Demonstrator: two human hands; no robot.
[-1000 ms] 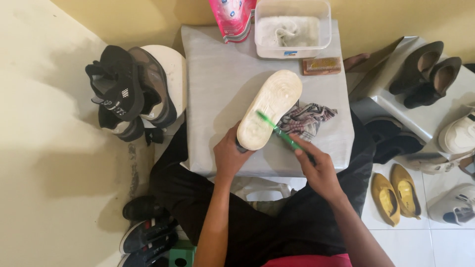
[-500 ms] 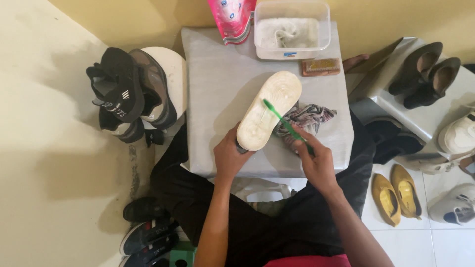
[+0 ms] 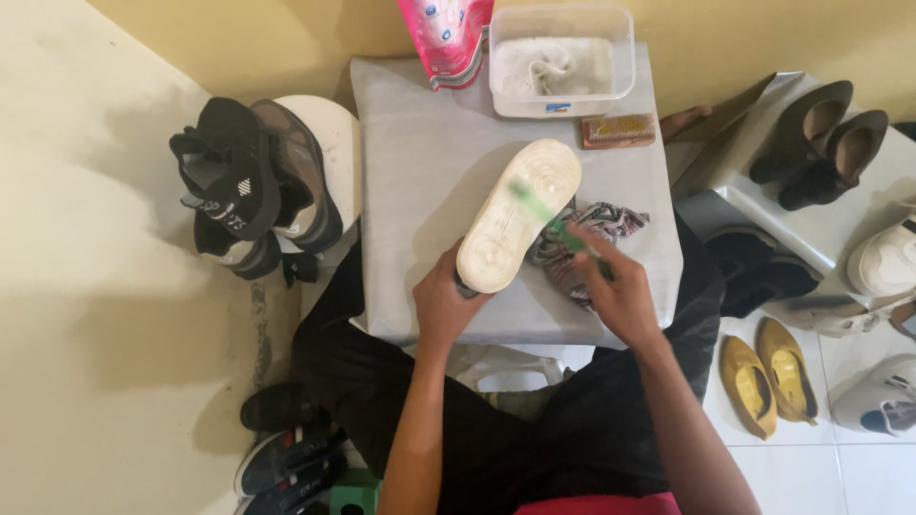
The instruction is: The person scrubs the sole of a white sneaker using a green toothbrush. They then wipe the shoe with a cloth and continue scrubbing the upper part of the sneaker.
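Note:
A white shoe (image 3: 520,215) lies sole-up on a small grey table (image 3: 410,191). My left hand (image 3: 447,303) grips its heel end. In my right hand (image 3: 620,291) is a green toothbrush (image 3: 549,221), whose blurred head rests on the middle of the cream sole. Under the shoe and my right hand lies a crumpled patterned rag (image 3: 592,229).
At the table's far edge stand a clear plastic tub of soapy water (image 3: 561,62), a pink pouch (image 3: 447,38) and a wooden scrub brush (image 3: 618,131). Black sneakers (image 3: 250,186) sit on a white stool left. Dark heels (image 3: 816,143), yellow flats (image 3: 768,372) and white shoes (image 3: 883,257) lie right.
The toothbrush head has slid along the sole toward the toe end and is now blurred with motion. My left hand keeps the shoe in the same place.

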